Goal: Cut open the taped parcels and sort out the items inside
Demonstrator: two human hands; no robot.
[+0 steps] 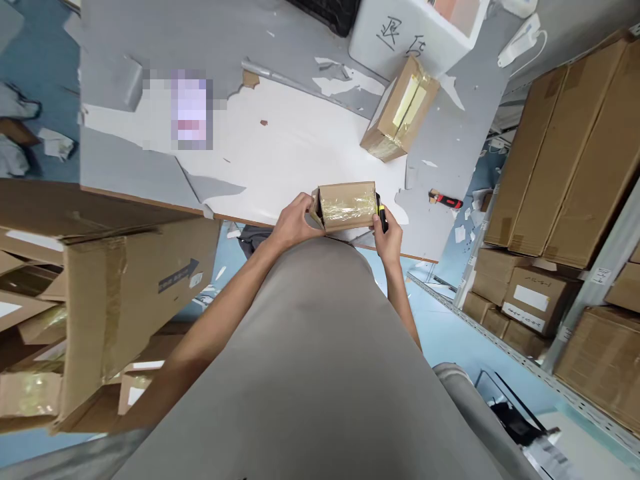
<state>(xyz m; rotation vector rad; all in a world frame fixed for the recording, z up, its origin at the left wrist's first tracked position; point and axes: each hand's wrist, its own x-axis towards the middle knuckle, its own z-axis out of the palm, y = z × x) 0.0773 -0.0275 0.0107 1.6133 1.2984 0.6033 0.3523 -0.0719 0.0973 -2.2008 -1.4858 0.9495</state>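
Observation:
A small cardboard box (347,204), wrapped in clear tape, is at the table's front edge, close to my body. My left hand (294,223) grips its left end, where a flap stands partly raised beside a dark gap. Against the right end rests my right hand (390,239), its fingers closed around a black and yellow utility knife (383,217). The knife's blade cannot be made out. Behind, to the right, a second taped cardboard box (385,137) lies on the table. The contents of both boxes are hidden.
A red and black cutter (445,199) lies at the table's right side. At the back stands a white foam box (400,33) with handwriting. A large open carton (140,287) with smaller boxes is on the left; shelves of cartons (560,153) line the right. Paper scraps litter the table (280,133).

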